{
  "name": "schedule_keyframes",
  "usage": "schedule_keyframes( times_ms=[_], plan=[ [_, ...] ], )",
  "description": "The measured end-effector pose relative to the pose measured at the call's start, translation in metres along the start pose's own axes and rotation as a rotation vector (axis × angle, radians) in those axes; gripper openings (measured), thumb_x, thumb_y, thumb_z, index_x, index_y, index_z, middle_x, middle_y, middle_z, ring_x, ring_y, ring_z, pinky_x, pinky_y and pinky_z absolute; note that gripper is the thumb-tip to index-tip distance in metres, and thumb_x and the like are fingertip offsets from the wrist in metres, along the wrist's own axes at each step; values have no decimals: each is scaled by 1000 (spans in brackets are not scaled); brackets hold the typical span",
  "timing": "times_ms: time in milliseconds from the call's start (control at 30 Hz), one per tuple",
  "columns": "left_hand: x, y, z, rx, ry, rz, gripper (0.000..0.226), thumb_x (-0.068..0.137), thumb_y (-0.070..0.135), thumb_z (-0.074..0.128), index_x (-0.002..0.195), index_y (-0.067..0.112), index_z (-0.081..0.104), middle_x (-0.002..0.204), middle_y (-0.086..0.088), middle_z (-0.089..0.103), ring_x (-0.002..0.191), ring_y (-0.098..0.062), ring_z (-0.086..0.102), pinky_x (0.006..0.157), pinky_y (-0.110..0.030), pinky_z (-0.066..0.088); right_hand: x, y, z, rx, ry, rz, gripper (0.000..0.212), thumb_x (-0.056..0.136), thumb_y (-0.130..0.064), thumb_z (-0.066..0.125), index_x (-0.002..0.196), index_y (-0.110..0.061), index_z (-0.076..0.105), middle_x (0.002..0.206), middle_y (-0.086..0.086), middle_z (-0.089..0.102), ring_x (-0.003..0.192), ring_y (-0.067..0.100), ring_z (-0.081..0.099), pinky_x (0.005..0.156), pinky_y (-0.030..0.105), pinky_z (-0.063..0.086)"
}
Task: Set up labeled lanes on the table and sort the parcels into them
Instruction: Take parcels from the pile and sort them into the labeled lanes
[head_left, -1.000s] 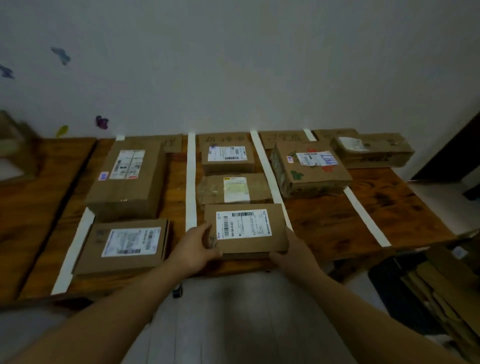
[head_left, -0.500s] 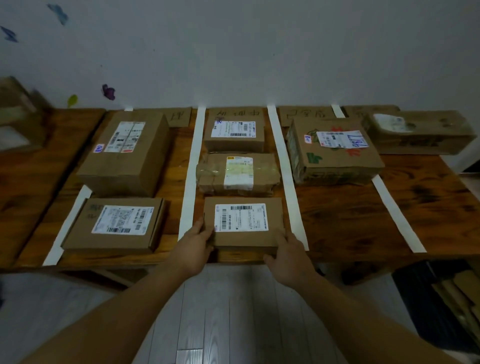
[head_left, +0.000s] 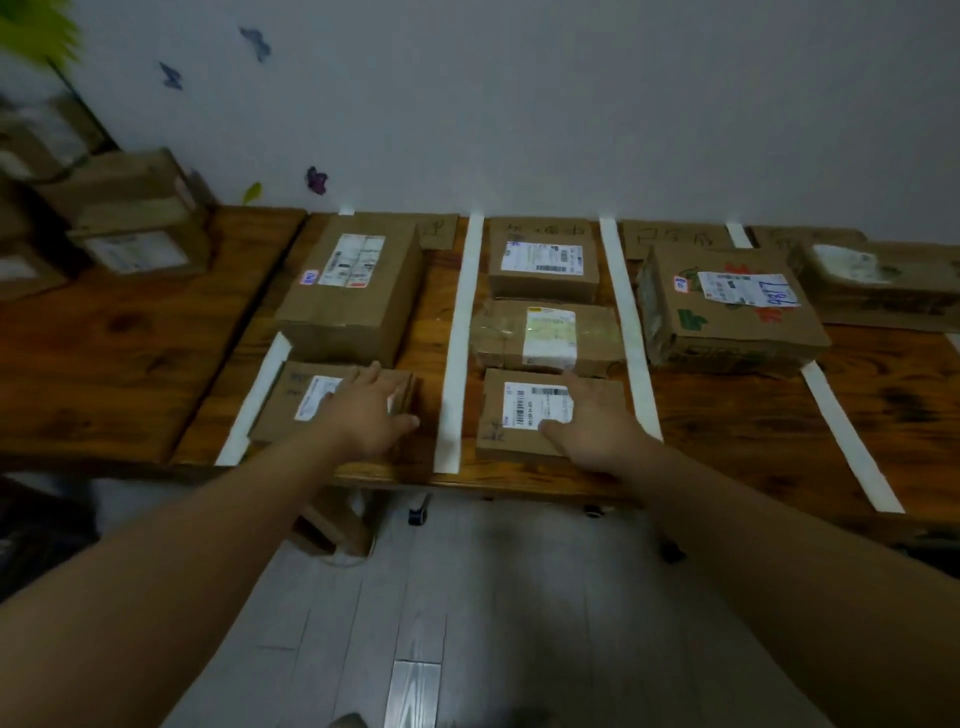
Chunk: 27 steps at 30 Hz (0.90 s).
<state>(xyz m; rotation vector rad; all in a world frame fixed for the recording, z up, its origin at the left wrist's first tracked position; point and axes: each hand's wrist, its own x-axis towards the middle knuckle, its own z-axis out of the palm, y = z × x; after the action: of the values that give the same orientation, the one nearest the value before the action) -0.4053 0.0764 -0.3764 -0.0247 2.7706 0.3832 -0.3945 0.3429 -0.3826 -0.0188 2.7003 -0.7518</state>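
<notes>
Notes white tape strips marking lanes on brown wooden table, seven brown cardboard parcels sorted. Finds L hand flat on lane-1 front parcel, R hand flat on lane-2 front parcel. Judges blurred far-left boxes prob. pending.

Matt cardboard parcels, glossy wooden table

bare left forearm from lower left, bare right forearm from lower right, seemingly unclothed to the frame edge; left hand, right hand bare too.
</notes>
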Motion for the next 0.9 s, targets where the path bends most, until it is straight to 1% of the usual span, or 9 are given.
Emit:
schedule_keyframes(
  times_ms=[100, 233, 300, 367, 533, 600, 667, 800, 900],
  plan=[
    [-18, -50, -31, -51, 31, -49, 72, 88, 47, 55, 149, 26, 22, 158, -9, 10, 145, -30, 6, 117, -44, 14, -1, -60, -1, -43, 1, -43, 71, 89, -45, 56, 148, -23, 24, 152, 5, 31, 137, 27, 32, 109, 43, 31],
    [-48, -130, -71, -64, 75, -121, 79, 83, 56, 55, 149, 27, 22, 158, -7, 11, 145, -30, 7, 117, -44, 15, 11, -152, 26, -81, -43, -113, 74, 87, -51, 56, 148, -23, 26, 150, 7, 34, 134, 29, 37, 108, 45, 36],
    [-65, -178, -92, -80, 79, -164, 76, 87, 54, 53, 149, 27, 19, 159, -6, 7, 146, -30, 2, 117, -41, 12, 19, -202, 48, -114, -82, -152, 73, 86, -53, 57, 146, -22, 30, 148, 8, 37, 129, 30, 41, 106, 41, 38],
    [-83, -227, -111, -111, 101, -214, 74, 89, 51, 52, 150, 26, 18, 159, -6, 5, 146, -29, 1, 116, -38, 10, 22, -253, 74, -113, -107, -205, 75, 85, -53, 57, 147, -22, 29, 148, 9, 36, 128, 30, 43, 104, 43, 40],
    [-131, -347, -148, -205, 200, -340, 77, 86, 53, 56, 149, 30, 19, 159, -3, 7, 146, -27, 2, 118, -44, 14, 28, -372, 130, -128, -153, -283, 75, 89, -47, 57, 149, -17, 23, 153, 11, 27, 137, 31, 33, 110, 40, 34],
    [-146, -388, -161, -218, 220, -384, 77, 86, 54, 56, 149, 29, 19, 159, -4, 7, 146, -29, 3, 118, -45, 14, 31, -410, 144, -146, -170, -327, 77, 87, -53, 57, 148, -19, 27, 152, 9, 30, 136, 29, 35, 109, 39, 35],
    [-153, -423, -177, -239, 256, -429, 78, 85, 54, 56, 149, 29, 20, 159, -3, 8, 146, -29, 3, 117, -47, 15, 41, -445, 156, -151, -179, -352, 79, 84, -59, 55, 148, -22, 27, 152, 7, 30, 134, 29, 37, 108, 40, 36],
    [-146, -476, -206, -315, 333, -519, 74, 88, 49, 55, 149, 26, 20, 158, -5, 10, 146, -29, 4, 118, -44, 13, 66, -506, 168, -179, -211, -383, 78, 89, -55, 52, 151, -19, 21, 155, 10, 22, 136, 30, 34, 108, 41, 35],
    [-130, -514, -223, -302, 350, -539, 74, 89, 48, 55, 149, 27, 19, 158, -7, 10, 145, -31, 4, 118, -46, 12, 95, -550, 182, -184, -202, -412, 76, 90, -55, 52, 150, -21, 22, 155, 9, 23, 137, 29, 32, 110, 38, 33]
  ],
)
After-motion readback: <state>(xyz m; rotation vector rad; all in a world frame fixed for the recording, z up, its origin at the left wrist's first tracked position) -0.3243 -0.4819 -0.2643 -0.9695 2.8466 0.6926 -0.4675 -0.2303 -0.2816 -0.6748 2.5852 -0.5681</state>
